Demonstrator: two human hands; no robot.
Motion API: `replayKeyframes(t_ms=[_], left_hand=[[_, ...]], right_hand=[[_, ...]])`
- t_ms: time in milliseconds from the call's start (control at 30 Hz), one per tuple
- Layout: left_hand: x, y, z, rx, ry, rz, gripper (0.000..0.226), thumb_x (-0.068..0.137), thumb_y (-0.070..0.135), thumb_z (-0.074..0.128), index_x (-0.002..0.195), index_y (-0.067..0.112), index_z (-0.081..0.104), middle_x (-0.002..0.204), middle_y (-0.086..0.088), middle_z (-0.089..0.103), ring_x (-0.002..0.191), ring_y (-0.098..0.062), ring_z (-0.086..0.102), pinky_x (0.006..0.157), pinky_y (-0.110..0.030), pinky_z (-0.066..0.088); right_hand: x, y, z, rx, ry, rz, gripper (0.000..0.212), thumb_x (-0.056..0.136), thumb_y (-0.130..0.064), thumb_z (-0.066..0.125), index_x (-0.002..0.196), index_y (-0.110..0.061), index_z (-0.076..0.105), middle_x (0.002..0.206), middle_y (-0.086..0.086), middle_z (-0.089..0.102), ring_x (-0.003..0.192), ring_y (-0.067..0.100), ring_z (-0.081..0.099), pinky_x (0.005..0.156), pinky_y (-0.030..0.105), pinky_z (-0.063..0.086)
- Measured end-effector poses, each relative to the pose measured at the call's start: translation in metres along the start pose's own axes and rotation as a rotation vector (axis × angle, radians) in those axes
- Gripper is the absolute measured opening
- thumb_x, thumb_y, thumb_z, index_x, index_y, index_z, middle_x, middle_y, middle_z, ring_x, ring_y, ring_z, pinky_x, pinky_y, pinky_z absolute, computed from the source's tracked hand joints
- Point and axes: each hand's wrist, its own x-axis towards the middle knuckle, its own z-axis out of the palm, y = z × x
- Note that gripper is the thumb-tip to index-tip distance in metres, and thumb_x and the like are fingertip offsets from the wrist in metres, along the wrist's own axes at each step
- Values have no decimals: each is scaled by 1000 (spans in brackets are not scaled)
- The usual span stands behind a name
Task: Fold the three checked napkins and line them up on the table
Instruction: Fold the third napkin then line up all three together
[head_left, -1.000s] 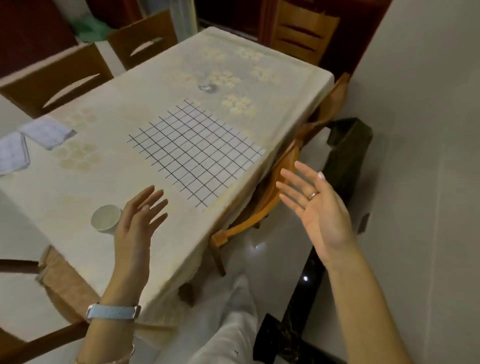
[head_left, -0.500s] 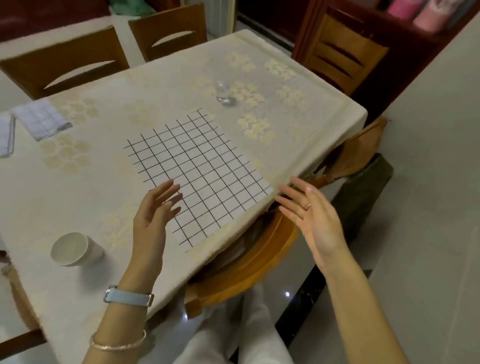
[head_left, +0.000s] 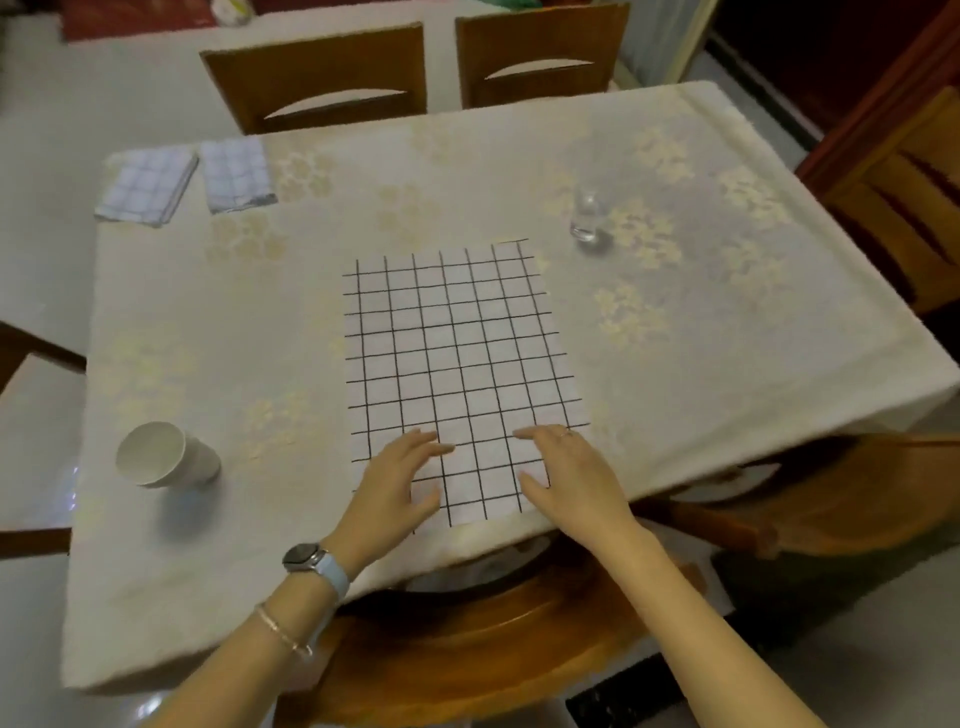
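pale blue watch (head_left: 318, 565), thin bracelet (head_left: 280, 630), finger ring (head_left: 565, 432)

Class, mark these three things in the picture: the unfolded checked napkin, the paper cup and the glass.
unfolded checked napkin (head_left: 457, 364), head view, middle of the cloth.
paper cup (head_left: 156, 453), head view, inside its open mouth.
glass (head_left: 586, 218), head view, its clear side wall.

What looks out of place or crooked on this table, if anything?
The white paper cup at the left seems to lie on its side, mouth facing left, though the wide lens may exaggerate this; no spill shows. At the far corner, the left folded napkin sits turned, not parallel to the right folded napkin.
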Motion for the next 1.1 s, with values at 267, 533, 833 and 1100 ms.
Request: replayKeyframes(t_ms=[267, 533, 833, 1100], left_hand=[[-3, -22, 42, 397, -160, 90, 73, 72, 38, 61, 142, 32, 41, 157, -1, 31, 149, -24, 16, 119, -53, 14], [-4, -23, 50, 522, -165, 136, 68, 68, 36, 68, 133, 27, 52, 147, -4, 48, 140, -31, 39, 112, -58, 30], [4, -21, 55, 544, -58, 155, 47, 65, 23, 81, 111, 20, 69, 124, -5, 67, 122, -33, 59, 101, -53, 47], [9, -12, 33, 422, 124, 131, 23, 68, 15, 84, 86, 20, 69, 83, 3, 71, 76, -18, 68, 70, -29, 53]], right_hand=[[31, 9, 54, -316, -249, -269, 62, 84, -16, 66, 142, -22, 44, 155, 7, 34, 144, 27, 30, 117, 39, 25], [33, 4, 71, -348, -226, -238, 65, 57, -17, 85, 119, -20, 64, 133, 11, 61, 122, 34, 58, 92, 44, 55], [25, 8, 77, -286, -150, -284, 57, 66, -26, 80, 119, -21, 61, 125, 5, 65, 121, 29, 59, 93, 42, 54], [25, 11, 83, -269, -8, -234, 57, 47, -7, 95, 99, -19, 76, 103, 1, 76, 97, 24, 73, 68, 32, 61]])
